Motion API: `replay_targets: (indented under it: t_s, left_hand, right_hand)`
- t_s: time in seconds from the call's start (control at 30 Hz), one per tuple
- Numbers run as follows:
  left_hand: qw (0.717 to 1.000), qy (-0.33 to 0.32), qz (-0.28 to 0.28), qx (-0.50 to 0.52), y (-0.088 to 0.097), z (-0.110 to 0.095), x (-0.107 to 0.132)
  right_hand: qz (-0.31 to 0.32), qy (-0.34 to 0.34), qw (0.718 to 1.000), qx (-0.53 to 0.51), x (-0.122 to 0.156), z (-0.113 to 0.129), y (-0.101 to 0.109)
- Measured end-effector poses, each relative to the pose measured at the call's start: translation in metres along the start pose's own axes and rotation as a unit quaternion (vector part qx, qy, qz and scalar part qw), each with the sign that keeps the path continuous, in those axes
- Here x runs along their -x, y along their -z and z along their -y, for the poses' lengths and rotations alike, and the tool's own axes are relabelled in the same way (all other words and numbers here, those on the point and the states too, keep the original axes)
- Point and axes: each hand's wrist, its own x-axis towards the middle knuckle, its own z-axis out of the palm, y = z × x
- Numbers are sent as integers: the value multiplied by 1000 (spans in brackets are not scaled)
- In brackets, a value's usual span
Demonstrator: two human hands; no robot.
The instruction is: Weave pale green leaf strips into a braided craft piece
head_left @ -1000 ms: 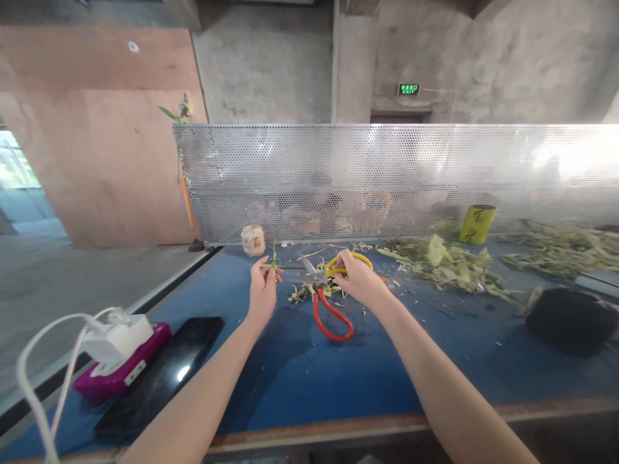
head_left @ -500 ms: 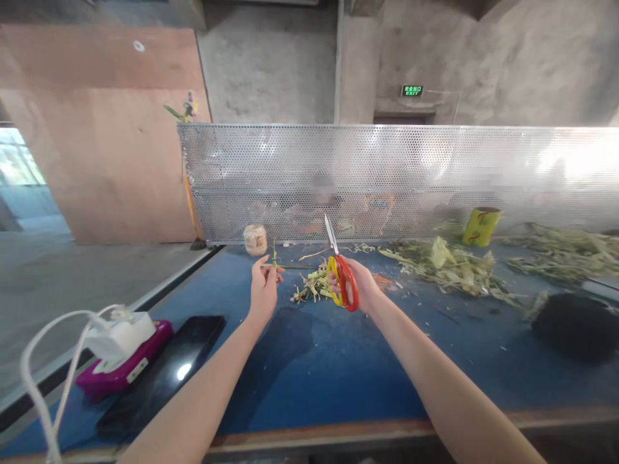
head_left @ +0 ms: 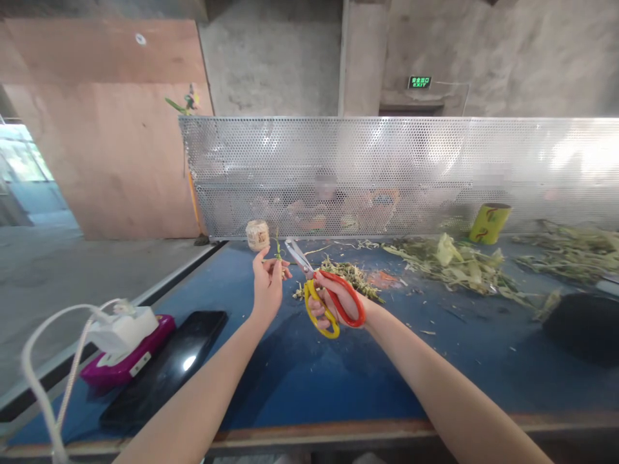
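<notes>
My left hand (head_left: 267, 283) pinches a thin green plant stem (head_left: 278, 250) and holds it upright above the blue table (head_left: 309, 374). My right hand (head_left: 338, 304) grips scissors (head_left: 319, 293) with one red and one yellow handle. Their blades point up and left towards the stem, a short gap away. Just behind both hands lies a small heap of cut stems and leaves (head_left: 345, 274).
A perforated metal screen (head_left: 396, 174) closes the table's far side, with people dimly seen behind it. A small jar (head_left: 257, 234) and a yellow cup (head_left: 489, 223) stand by it. Plant trimmings (head_left: 459, 264) spread right. A dark object (head_left: 580, 325) lies far right. A phone (head_left: 164, 370), a magenta box and a white charger (head_left: 123, 328) lie left.
My right hand lifted the scissors off the table, swung the blades up, then tilted them left towards the stem. My left hand turned the stem from lying sideways to upright.
</notes>
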Motion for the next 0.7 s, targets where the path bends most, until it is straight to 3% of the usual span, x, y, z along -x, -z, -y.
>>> replay_targets:
  t_s: [0.1,0.43,0.7]
  left_hand:
    - [1000,-4,3,7,0,2,0]
    - [1000,-30,-6,-1,-1,0,0]
    - [999,-27,-26,-20,3,5,-2]
  right_hand:
    - [22,-51,998,2,-2,-1,4]
    - [-20,-83,996,38,-1,0,6]
    - [-10,-89,995,34,-1,0,7]
